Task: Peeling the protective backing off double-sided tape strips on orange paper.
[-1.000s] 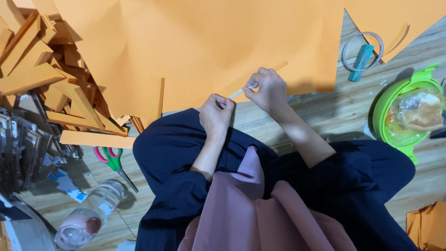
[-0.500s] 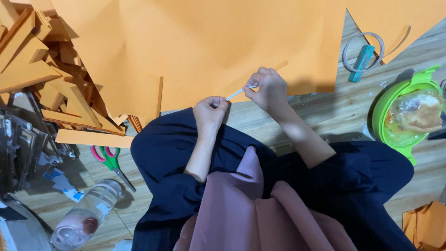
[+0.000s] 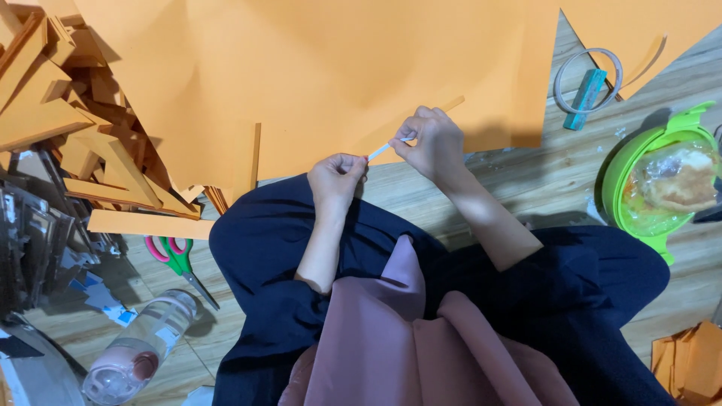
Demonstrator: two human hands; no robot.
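Note:
I sit on a wooden floor in dark trousers. My right hand (image 3: 432, 143) pinches a narrow orange paper strip (image 3: 453, 103) whose far end pokes out beyond the fingers. A thin white backing strip (image 3: 382, 149) stretches from it to my left hand (image 3: 337, 179), which pinches its near end with fingers closed. Both hands hover above my knees, just in front of large orange paper sheets (image 3: 331, 75) spread on the floor.
A heap of folded orange paper pieces (image 3: 68, 128) lies at the left. Pink and green scissors (image 3: 177, 259) and a clear bottle (image 3: 139, 349) lie at the lower left. A tape roll (image 3: 590, 75) and a green bowl (image 3: 662, 180) sit at the right.
My left hand has drawn a little away from my right hand, and more of the white backing strip now shows between them. The view shifted slightly.

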